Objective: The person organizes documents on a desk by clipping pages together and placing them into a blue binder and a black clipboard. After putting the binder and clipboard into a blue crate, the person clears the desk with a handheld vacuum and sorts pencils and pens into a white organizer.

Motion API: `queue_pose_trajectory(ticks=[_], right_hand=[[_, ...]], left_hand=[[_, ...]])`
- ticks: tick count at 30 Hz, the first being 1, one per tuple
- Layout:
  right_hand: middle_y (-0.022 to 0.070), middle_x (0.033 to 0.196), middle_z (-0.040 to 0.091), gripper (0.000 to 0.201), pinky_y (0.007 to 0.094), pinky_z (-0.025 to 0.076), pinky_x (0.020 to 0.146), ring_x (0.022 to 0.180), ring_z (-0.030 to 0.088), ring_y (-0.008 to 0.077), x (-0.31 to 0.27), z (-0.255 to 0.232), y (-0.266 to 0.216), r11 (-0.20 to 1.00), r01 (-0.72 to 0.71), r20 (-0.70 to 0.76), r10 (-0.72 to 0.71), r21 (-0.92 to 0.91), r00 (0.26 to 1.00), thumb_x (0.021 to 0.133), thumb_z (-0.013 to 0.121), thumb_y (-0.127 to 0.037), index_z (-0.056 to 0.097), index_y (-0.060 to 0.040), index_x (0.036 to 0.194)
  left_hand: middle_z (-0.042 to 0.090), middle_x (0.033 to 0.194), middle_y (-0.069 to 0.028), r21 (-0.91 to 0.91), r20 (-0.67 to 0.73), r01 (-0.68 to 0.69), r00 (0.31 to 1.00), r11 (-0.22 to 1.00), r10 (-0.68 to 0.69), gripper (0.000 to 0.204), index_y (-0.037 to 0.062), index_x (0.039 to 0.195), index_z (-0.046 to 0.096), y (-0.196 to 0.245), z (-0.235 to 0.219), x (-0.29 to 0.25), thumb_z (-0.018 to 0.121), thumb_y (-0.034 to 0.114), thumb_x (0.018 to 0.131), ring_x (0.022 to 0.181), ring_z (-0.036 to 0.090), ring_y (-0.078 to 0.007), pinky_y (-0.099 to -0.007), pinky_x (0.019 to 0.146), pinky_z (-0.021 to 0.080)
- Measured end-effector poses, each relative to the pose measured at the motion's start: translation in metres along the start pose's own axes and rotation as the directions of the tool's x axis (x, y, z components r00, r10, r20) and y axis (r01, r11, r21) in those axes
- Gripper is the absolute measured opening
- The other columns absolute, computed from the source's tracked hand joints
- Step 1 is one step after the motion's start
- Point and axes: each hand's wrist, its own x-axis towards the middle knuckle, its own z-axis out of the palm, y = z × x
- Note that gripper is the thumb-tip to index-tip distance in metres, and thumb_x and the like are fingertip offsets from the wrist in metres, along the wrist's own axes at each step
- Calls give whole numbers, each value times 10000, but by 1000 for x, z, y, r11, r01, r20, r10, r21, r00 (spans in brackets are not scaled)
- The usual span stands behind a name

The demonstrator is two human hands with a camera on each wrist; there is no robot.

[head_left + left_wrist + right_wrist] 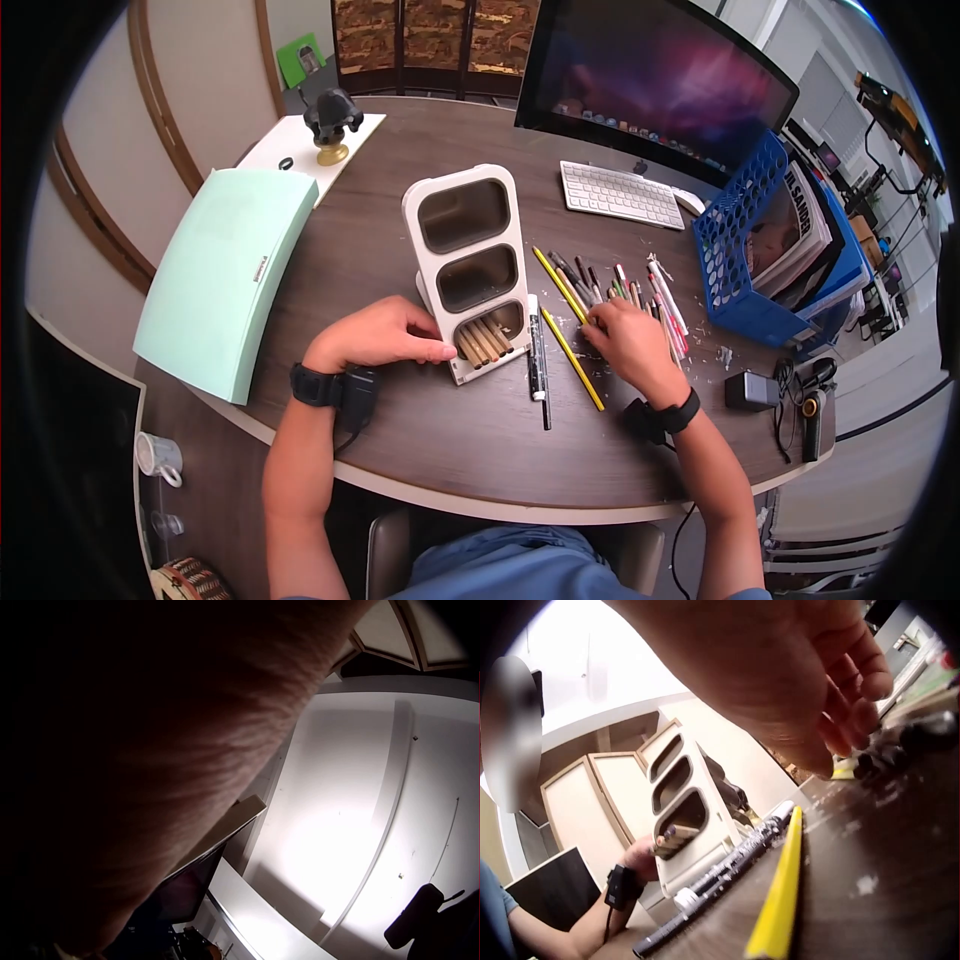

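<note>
A white three-compartment organizer (pixel 427 240) stands tilted on the desk, with several brown pencils (pixel 482 342) in its lowest compartment. My left hand (pixel 392 332) grips its lower left edge, thumb in front; in the left wrist view, skin (pixel 172 750) fills much of the picture. Over the loose pencils, my right hand (pixel 630 340) has its fingers loosely bent, fingertips beside a yellow pencil (pixel 560 283). The right wrist view shows these fingers (pixel 847 712) apart, near a bit of yellow. Another yellow pencil (pixel 572 360) and a white-capped marker (pixel 538 365) lie between organizer and right hand.
Behind the pencils are a keyboard (pixel 620 195) and monitor (pixel 660 80). A blue file holder (pixel 740 240) stands at the right, near a small grey box (pixel 751 391) and cables. At the left are a mint-green case (pixel 230 270) and a dark figurine (pixel 332 115). White scraps dot the desk.
</note>
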Motion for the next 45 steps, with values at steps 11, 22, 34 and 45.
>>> queue_pose_trajectory(ticks=[11,22,34,45], right_hand=[[169,825,644,180,405,499,666,750,635,338,-9,-4,3,989,-95,47,90,116,995,858,655,-199,619,-23,869],[69,752,622,130,275,478,520,589,598,167,-32,-24,-52,880,378,-322,-283,288,903,774,744,-36,638,-51,847],[128,856,653,168,361,521,674,728,646,282,-16,-15,-31,954,79,-18,-77,288,997,852,655,-152,639,-31,968],[147,871,607,242,437,503,691,792,622,348,-40,-8,6,990,-65,147,82,-122,986,834,672,-270,593,-41,841]], left_hand=[[677,744,-61,-39,-2,3,1000,999,-3,376,-31,916,715,-4,1,1,741,330,817,709,603,-109,-265,692,478],[687,756,-66,0,18,-12,1000,1000,12,400,-29,916,714,-3,-1,2,736,358,816,732,608,-126,-280,720,476],[690,740,-78,3,-23,14,1000,1000,-14,363,-46,910,713,2,0,-1,738,302,813,712,623,-117,-259,686,488],[669,706,-69,-80,-24,-37,999,996,35,359,-36,893,719,-5,5,0,724,315,820,657,590,-112,-259,636,476]])
